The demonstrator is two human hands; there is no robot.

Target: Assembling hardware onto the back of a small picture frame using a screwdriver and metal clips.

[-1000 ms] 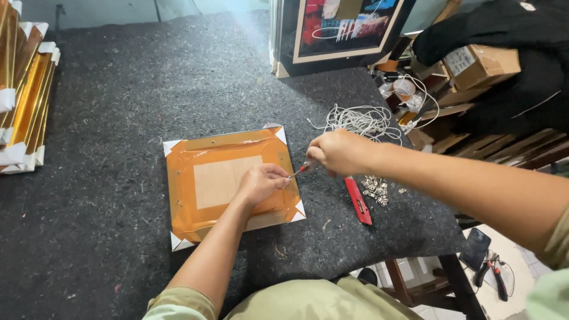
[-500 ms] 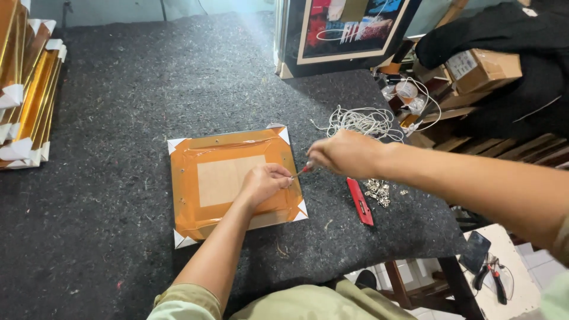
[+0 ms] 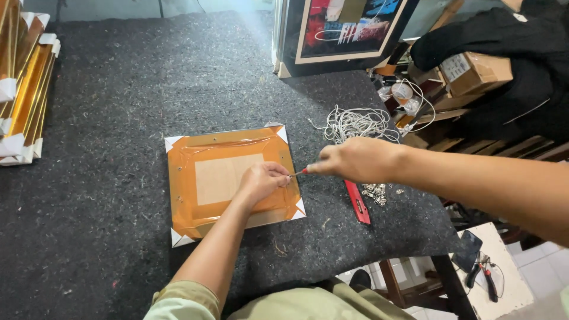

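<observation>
1. I see one picture frame point(image 3: 228, 181) lying face down just left of centre on the dark felt table point(image 3: 118, 95), its back sealed in orange-brown tape with a paler card rectangle in the middle and four white corner protectors.
2. My left hand point(image 3: 261, 182) rests on the right part of the frame's back, fingers curled together and pinching something small at the frame's right edge; the item itself is too small for me to make out.
3. My right hand point(image 3: 352, 159) is closed around a red-handled screwdriver point(image 3: 300, 172); only the red end and a short metal tip show, pointing at the left fingertips, the rest hidden in the fist.
4. One flat red tool point(image 3: 357, 201) lies on the felt just right of the frame, below my right hand.
5. A small heap of silvery metal fittings point(image 3: 374, 192) sits beside it; I cannot count them.
6. One tangle of white cord point(image 3: 355, 123) lies in the upper centre-right.
7. One brown cardboard box point(image 3: 474, 71) with a white rectangular label sits in the upper right, partly under black fabric point(image 3: 521, 53).
8. One black-framed picture point(image 3: 344, 29) leans at the top, cut off by the frame edge.
9. Gold frames point(image 3: 24, 89) with white corners are stacked at the upper left, cut off; number unclear.
</observation>
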